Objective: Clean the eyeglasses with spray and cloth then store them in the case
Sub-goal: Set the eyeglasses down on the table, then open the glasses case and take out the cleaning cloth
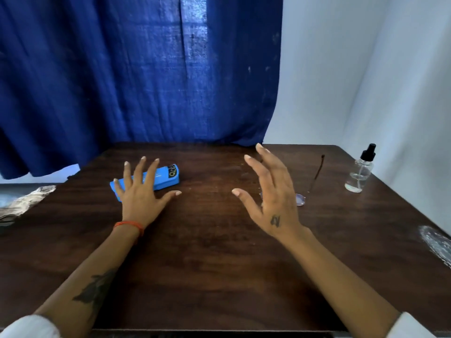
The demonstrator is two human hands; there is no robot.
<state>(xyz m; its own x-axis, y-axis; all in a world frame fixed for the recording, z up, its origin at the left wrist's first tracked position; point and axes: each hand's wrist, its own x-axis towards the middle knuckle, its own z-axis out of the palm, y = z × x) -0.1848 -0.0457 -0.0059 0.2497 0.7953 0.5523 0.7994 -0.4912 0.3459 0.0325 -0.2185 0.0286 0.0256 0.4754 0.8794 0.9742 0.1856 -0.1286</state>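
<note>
Blue eyeglass case (pixel 168 175): closed, lying flat on table (pixel 214 252) left of centre, black label at right end, partly covered by left hand (pixel 141 193). Eyeglasses (pixel 301 198): on table right of centre, thin dark temple unfolded pointing away, mostly hidden behind right hand (pixel 273 203). Clear spray bottle (pixel 360 175): upright, black pump top, near far right table edge.

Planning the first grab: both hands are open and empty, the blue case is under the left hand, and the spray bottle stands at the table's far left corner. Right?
Not quite. The head view shows the spray bottle standing at the table's far right corner. The rest holds: left hand and right hand open and empty, blue case under the left.
</note>
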